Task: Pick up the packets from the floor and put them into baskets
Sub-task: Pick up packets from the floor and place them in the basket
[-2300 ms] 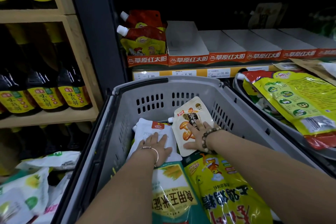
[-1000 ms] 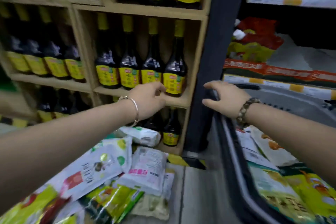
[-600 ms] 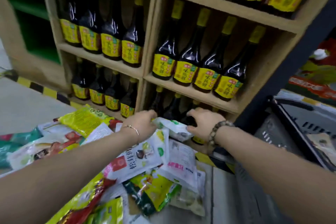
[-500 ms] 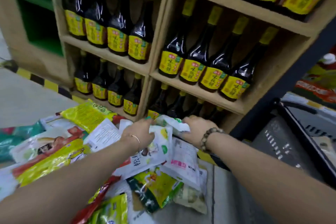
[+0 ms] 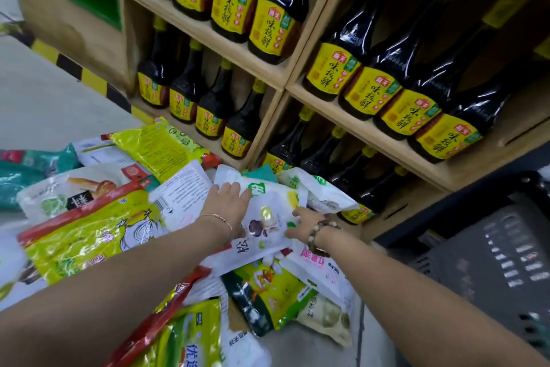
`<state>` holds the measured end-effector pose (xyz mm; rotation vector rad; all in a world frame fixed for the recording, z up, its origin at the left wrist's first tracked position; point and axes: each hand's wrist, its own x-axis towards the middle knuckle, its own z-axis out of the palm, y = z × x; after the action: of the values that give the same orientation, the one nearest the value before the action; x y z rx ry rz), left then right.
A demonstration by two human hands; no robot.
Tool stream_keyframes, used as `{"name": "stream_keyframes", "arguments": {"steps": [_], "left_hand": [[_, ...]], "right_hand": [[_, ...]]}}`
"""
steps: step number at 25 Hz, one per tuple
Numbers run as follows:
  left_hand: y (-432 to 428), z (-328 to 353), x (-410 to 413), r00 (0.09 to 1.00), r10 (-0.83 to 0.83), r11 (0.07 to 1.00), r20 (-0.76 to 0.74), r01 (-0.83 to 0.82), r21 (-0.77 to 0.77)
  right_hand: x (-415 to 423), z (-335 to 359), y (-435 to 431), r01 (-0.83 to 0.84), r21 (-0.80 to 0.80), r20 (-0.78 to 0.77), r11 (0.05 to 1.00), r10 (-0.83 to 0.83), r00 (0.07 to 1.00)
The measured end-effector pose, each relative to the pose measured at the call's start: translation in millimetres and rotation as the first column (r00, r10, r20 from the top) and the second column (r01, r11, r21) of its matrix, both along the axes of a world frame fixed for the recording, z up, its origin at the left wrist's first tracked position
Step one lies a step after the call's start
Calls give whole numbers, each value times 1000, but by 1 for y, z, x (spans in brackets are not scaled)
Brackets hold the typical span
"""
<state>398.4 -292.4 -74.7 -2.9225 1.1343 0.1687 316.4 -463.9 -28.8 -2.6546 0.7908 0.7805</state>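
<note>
Landmark: white mushroom-print packet (image 5: 268, 217), a glossy plastic pouch lying tilted on top of a heap of packets on the grey floor (image 5: 44, 104).
Left hand: the left hand (image 5: 227, 203) rests on the upper left part of the white mushroom-print packet. Its fingers (image 5: 226, 189) are nearly straight and close together, flat on the face, with the thumb reaching toward the middle. There is a thin bracelet at the wrist.
Right hand: the right hand (image 5: 303, 223) holds the packet's right edge. The thumb lies on the face and the other fingers are tucked out of sight beneath, so the edge is pinched. There is a beaded bracelet at the wrist.
Left of the packet: a white barcode-printed packet (image 5: 184, 194) touches it, and beyond that lies a large yellow-green packet with a red edge (image 5: 89, 235).
Nearer the camera than the packet: a green-and-yellow packet (image 5: 268, 292) and a white packet with pink lettering (image 5: 327, 271), both partly under it.
Behind the packet: a wooden shelf (image 5: 282, 81) with rows of dark bottles with yellow labels (image 5: 270, 27).
Right of the packet: a grey slotted plastic basket (image 5: 491, 262), well apart and blurred, its inside not visible.
Far left of the packet: yellow-and-black striped tape (image 5: 68, 66) along the foot of the shelf.
</note>
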Motion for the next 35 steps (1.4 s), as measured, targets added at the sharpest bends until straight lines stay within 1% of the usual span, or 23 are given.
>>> {"name": "stream_keyframes", "arguments": {"steps": [2,4,6,8,10,11,12,13,15,17,18,21,23,25,26,29,31,33,35], "left_hand": [[-7,2,2,999,24,999,-38,-25,-36],[-12,4,3,988,50,993,-144,-65,-98],[-12,7,7,942,105,972,-318,-165,-168],[-7,14,14,868,176,929,-464,-303,-214],[4,23,21,793,242,860,-559,-442,-255],[11,28,26,746,261,812,-613,-513,-279],[19,33,30,693,261,754,-672,-581,-306],[28,36,33,635,260,695,-727,-646,-316],[46,42,37,512,267,571,-816,-767,-294],[65,49,34,398,233,433,-887,-859,-271],[72,53,32,361,222,398,-906,-881,-254],[91,61,29,345,258,355,-902,-903,-243],[98,63,28,349,267,352,-898,-903,-246],[104,61,28,340,242,381,-909,-895,-233],[105,60,28,334,223,386,-916,-893,-231],[100,59,31,372,221,410,-901,-874,-260],[94,59,31,367,187,378,-911,-883,-278],[86,58,28,365,148,352,-919,-888,-296],[82,54,23,367,124,351,-922,-885,-306]], "right_hand": [[0,-16,-4,87,36,118,996,-91,989],[0,-29,-5,152,58,238,987,-162,958],[3,-37,-8,112,62,312,992,-125,942],[8,-35,-12,48,59,409,997,-68,910],[20,-32,-15,-16,21,508,1000,3,861],[30,-30,-14,-55,-6,530,998,49,847],[41,-29,-12,-98,-38,521,994,104,848],[52,-28,-8,-152,-78,472,985,171,865],[68,-29,2,-262,-154,311,953,299,902],[77,-33,6,-308,-150,186,939,333,924],[80,-35,5,-302,-136,136,943,320,938],[83,-32,-3,-306,-113,-19,945,306,952],[78,-30,-5,-291,-89,-25,953,290,957],[69,-31,-4,-281,-105,35,954,286,958],[65,-30,-4,-262,-87,59,961,268,962],[53,-30,-9,-121,110,128,987,106,986],[43,-28,-10,-22,187,197,982,-15,980],[30,-22,-10,54,217,280,975,-115,953],[17,-14,-5,111,298,412,948,-233,881]]}}
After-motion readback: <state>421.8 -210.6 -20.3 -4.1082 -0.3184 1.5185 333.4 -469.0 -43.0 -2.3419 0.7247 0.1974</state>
